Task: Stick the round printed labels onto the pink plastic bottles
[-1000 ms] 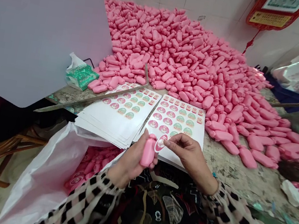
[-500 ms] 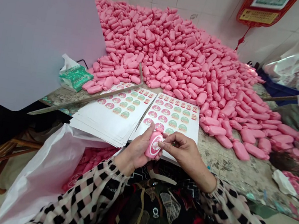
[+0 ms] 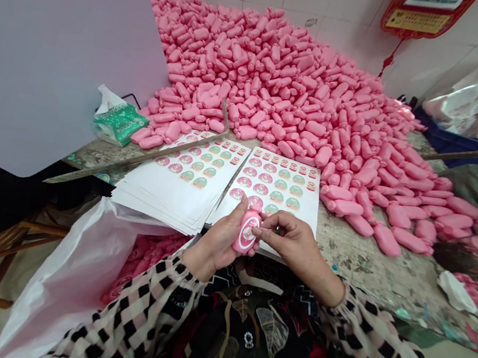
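Note:
My left hand [image 3: 220,239] is wrapped round a small pink bottle [image 3: 245,242], held upright with its front turned up to me. On that front lies an oval pink-and-white sticker [image 3: 249,233]. My right hand [image 3: 295,241] is closed, its thumb and forefinger brought together at the sticker's right side. Whether anything is pinched in those fingertips is hidden. Just behind my hands lies a sticker sheet [image 3: 274,176] with rows of pink and green labels and small red ones along the top. To its left is a fanned stack of sticker sheets [image 3: 173,189].
A large heap of pink bottles [image 3: 273,81] covers the table's back and right. A thin metal bar [image 3: 146,156] crosses the left stack. At left are a green tissue pack [image 3: 120,122] and a big pale panel [image 3: 59,45]. Below, a white sack [image 3: 61,278] holds pink bottles.
The bottle's front has turned slightly more towards me in my left hand. My right fingertips stay at the sticker. The view has shifted a little.

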`<state>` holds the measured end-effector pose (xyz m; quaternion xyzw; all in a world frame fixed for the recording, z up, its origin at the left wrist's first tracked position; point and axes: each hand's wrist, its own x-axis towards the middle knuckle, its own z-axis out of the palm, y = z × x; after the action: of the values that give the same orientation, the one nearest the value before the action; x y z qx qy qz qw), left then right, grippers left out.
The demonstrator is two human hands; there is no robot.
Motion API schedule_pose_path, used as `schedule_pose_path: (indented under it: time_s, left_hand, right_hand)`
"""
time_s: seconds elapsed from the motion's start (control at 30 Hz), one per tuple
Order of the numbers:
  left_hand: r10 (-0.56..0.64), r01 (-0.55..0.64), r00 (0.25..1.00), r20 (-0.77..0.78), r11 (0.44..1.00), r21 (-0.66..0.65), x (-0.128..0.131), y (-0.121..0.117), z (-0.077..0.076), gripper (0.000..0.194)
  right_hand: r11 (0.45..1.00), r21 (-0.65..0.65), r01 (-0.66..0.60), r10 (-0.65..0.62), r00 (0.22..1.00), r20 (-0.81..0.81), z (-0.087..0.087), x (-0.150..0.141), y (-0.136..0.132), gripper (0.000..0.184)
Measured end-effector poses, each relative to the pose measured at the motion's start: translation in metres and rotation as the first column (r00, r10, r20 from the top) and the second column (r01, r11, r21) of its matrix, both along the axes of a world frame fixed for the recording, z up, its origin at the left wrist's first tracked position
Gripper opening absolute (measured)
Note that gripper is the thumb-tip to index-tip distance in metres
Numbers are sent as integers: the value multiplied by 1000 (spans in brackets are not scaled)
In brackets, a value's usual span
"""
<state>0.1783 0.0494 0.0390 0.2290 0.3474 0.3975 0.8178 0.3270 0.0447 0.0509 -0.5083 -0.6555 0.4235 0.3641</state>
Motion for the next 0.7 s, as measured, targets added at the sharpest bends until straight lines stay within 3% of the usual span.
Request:
schedule_pose_path:
  time_s: [0.3,0.4,0.5,0.6,0.7]
  left_hand:
    - [-32,35,999,-30,996,86,0,1,-4,57]
    - [-97,106,992,-79,988,110,-4,-2,-4,65]
    - [-166,182,981,-102,970,165,-9,-6,-2,56]
    - [-227,252,965,-131,940,230,-12,-10,-1,50]
    - [-272,305,948,-164,924,230,-12,-14,-2,53]
  right_hand:
    - [990,135,-27,-1,980,198,3,3,-1,20]
    - [972,214,-97,31,955,295,8,5,-3,21]
    - [958,246,-149,51,929,366,8,9,-5,23]
    - [964,203,-173,84,920,383,4,11,-9,20]
    - [976,66,-205,174,929,325,2,12,-15,20]
